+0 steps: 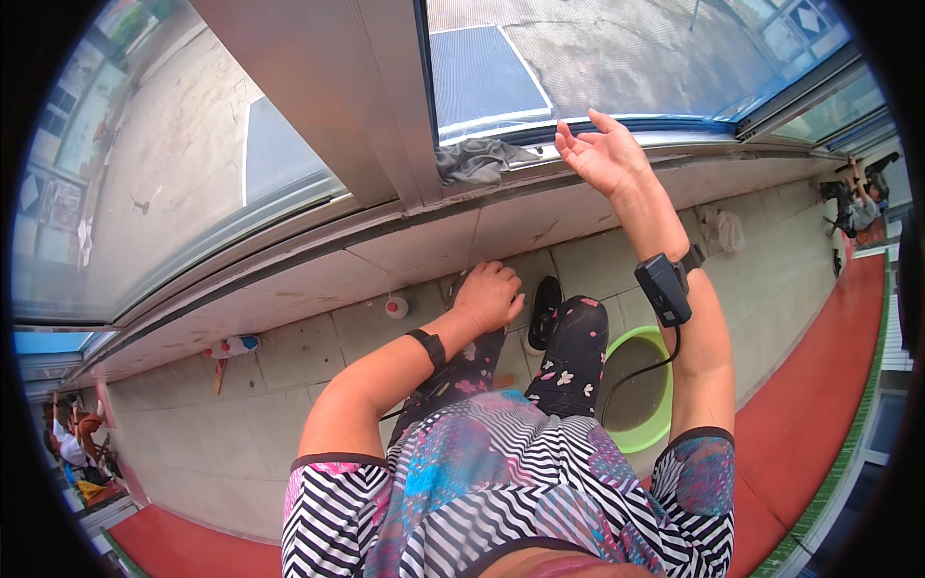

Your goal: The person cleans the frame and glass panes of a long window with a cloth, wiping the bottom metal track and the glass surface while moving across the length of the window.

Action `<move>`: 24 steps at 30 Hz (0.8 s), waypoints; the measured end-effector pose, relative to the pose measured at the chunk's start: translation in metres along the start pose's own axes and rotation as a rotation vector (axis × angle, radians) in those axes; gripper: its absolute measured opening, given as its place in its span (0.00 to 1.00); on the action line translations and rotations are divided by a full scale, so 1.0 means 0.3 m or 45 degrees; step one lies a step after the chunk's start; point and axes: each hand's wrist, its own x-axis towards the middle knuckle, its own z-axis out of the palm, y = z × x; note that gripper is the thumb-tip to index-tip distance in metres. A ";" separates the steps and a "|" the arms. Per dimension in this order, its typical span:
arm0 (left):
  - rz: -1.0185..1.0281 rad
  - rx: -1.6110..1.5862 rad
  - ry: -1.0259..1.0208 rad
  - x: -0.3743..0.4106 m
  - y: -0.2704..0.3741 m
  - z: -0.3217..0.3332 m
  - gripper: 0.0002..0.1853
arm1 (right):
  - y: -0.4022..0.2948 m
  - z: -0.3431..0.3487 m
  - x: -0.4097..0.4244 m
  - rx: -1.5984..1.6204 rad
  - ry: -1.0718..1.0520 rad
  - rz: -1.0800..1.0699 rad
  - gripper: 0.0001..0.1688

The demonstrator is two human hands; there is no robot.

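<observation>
My right hand [605, 150] is raised at the window sill, palm turned up and fingers loosely spread, holding nothing. Behind its fingertips runs the lower frame of a mesh window screen [629, 65]; whether they touch it I cannot tell. To its left, a crumpled grey cloth [477, 160] lies on the sill beside the metal window post [361, 94]. My left hand [485, 295] rests over my bent knee, empty, with the fingers curled and the thumb apart. Each forearm wears a black strap, and a black device [663, 289] sits on the right one.
A lime-green basin [663, 415] of murky water stands by my right leg. Along the wall foot are a white bottle with a red cap [396, 307], more bottles [235, 347] and a plastic bag [721, 230]. People [860, 206] appear at both far edges.
</observation>
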 end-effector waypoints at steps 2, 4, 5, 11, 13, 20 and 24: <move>-0.002 -0.010 0.014 -0.019 0.004 0.008 0.14 | 0.015 -0.005 0.009 0.009 0.042 -0.014 0.51; -0.004 -0.004 -0.005 -0.026 0.000 0.008 0.14 | 0.019 -0.021 0.028 -0.001 0.039 -0.002 0.49; -0.004 -0.001 -0.014 -0.027 -0.001 0.008 0.14 | 0.017 -0.028 0.037 -0.006 0.038 0.004 0.48; -0.005 0.005 -0.010 -0.001 -0.005 0.004 0.14 | 0.002 0.017 0.009 -0.082 0.086 -0.054 0.44; -0.005 0.012 -0.008 0.003 -0.007 0.003 0.14 | 0.002 0.027 0.001 -0.122 0.084 -0.074 0.44; 0.001 -0.010 -0.026 0.013 0.001 0.000 0.14 | -0.048 -0.041 0.052 -0.198 0.045 0.015 0.25; -0.012 -0.011 -0.003 0.011 -0.010 0.006 0.15 | -0.045 -0.039 0.045 -0.263 0.001 0.084 0.19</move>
